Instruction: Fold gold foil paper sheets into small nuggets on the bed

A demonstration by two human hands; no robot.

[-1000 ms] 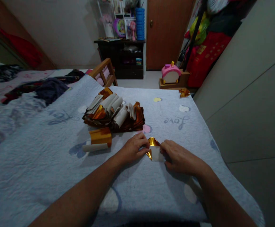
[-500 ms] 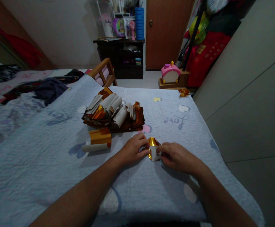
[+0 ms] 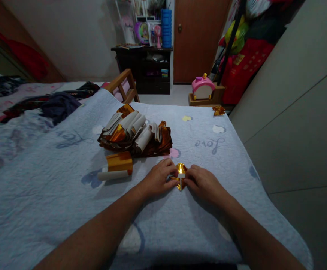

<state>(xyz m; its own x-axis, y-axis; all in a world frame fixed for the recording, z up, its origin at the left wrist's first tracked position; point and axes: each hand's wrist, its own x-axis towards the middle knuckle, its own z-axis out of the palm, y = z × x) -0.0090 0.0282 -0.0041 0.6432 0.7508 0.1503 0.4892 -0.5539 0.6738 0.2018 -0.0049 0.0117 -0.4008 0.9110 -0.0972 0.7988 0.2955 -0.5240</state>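
Observation:
Between my hands, on the blue bedspread, lies a small folded sheet of gold foil paper [image 3: 181, 168] with a white back. My left hand [image 3: 161, 176] grips its left edge between thumb and fingers. On the opposite edge, my right hand [image 3: 201, 181] pinches the paper, its fingertips close to the left ones. The lower corners are folded in, gold side showing, with a narrow white gap between them. A loose curled foil sheet [image 3: 118, 163] rests to the left, near a thick pile of foil paper sheets [image 3: 143, 137].
Folded gold foil pieces [image 3: 218, 110] sit at the bed's far right corner. The patterned bedspread [image 3: 67, 210] spreads beneath my arms. A pale cabinet [image 3: 300, 123] stands along the right side, and crumpled clothes [image 3: 60, 107] lie to the left.
My right hand has folded the paper's lower right flap inward, so gold now shows where white was. My left hand has barely moved.

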